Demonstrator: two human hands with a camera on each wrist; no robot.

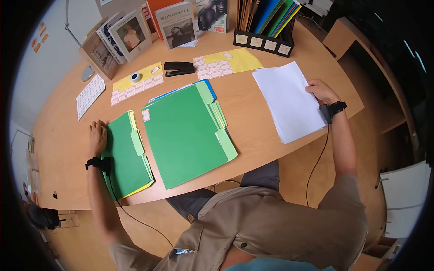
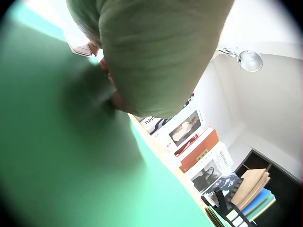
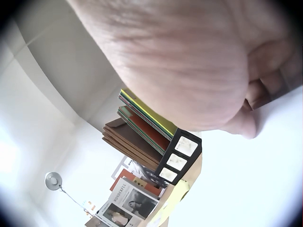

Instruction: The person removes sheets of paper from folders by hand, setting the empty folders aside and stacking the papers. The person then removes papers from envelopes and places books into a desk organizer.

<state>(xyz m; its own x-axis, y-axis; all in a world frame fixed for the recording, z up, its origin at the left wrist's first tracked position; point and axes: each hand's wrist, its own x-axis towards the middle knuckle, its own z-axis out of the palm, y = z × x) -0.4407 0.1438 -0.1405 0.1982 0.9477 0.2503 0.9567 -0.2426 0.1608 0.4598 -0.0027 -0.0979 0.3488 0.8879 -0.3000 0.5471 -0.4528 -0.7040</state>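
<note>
At the left, my left hand (image 1: 96, 139) grips the left edge of a small stack of green folders (image 1: 124, 153), its thumb over the top cover. A yellow edge shows beneath them. In the left wrist view the green cover (image 2: 57, 142) fills the near side, with a red-edged label (image 2: 79, 47) by the curled fingers. My right hand (image 1: 323, 92) holds the right edge of a stack of white paper (image 1: 289, 101), thumb on top; the fingers beneath are mostly hidden. Between the hands lies a larger stack of green folders (image 1: 187, 135) with a label (image 1: 146, 115) at its upper left corner.
Behind the folders are a black stapler (image 1: 179, 68), label sheets (image 1: 137, 89) on yellow backing, a small white round object (image 1: 135, 77) and a printed sheet (image 1: 91, 96). Books (image 1: 176, 27) and a black file holder (image 1: 263, 44) stand at the back. A cable trails from each wrist.
</note>
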